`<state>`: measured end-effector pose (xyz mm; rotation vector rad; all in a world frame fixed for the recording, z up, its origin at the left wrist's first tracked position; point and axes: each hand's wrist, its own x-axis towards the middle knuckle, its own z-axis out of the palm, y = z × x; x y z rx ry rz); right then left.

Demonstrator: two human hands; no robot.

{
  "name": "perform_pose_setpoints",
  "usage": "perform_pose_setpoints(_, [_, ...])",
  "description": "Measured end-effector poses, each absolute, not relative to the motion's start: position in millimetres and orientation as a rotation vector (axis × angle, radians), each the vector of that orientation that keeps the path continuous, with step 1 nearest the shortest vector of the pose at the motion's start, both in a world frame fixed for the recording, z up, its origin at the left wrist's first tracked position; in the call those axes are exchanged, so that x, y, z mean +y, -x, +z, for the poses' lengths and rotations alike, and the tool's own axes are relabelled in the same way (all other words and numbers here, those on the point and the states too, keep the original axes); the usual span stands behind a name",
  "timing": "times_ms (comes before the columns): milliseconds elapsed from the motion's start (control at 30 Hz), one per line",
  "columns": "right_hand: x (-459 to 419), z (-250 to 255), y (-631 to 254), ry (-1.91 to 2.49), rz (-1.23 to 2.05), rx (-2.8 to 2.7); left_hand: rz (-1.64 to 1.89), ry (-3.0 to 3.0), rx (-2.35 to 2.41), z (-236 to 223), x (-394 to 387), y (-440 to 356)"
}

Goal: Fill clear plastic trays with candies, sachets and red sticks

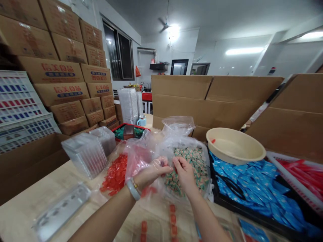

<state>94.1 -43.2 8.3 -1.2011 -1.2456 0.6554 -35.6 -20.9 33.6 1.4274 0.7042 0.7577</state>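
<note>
My left hand point(156, 169), with a pale bangle point(133, 189) at its wrist, is curled closed above a clear plastic bag. What its fingers hold, if anything, is too small to make out. Close beside it, the thumb and fingers of my right hand point(184, 173) are pinched together over a heap of small green-and-beige packets point(196, 163), and their contents are hidden too. To the left lie many small red pieces point(115, 173) next to pinkish plastic film point(137, 159). Below my hands, red pieces point(173, 220) sit in rows in clear trays on the table.
Stacked clear trays point(85, 154) and a metal strip with holes point(63, 213) are on the left. A red-rimmed tray point(148, 129) lies behind. Right: a cream basin point(236, 146), blue packets point(257, 191), and a white basket point(280, 158) of red items. Cardboard point(181, 90) walls the back.
</note>
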Motion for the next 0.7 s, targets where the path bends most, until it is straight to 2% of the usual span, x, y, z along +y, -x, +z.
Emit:
perform_pose_setpoints(200, [-28.7, 5.4, -98.7, 1.142, 0.581, -1.117, 0.900, -1.481, 0.795, 55.7, -36.2, 33.5])
perform_pose_setpoints(367, [-21.7, 16.0, -144.9, 0.859, 0.665, -0.604, 0.542, -2.069, 0.878, 74.2, -78.5, 84.9])
perform_pose_setpoints(467, [-24.3, 23.5, -180.7, 0.703, 0.681, -0.441, 0.583, -2.318, 1.424, 45.8, -61.2, 132.0])
perform_pose_setpoints(533, [-28.3, 23.8, -198.2, 0.653, 0.679, -0.414, 0.487, -2.435, 1.683, 17.8, -39.8, 152.7])
perform_pose_setpoints(633, [-38.0, 19.9, -210.5, 0.691, 0.675, -0.471, 0.469, -2.556, 1.891, -17.7, -24.4, 149.0])
perform_pose_setpoints(700, [-48.4, 18.8, -210.3, 0.778, 0.642, -0.566, 0.462, -2.651, 1.779, -34.5, -29.3, 125.2])
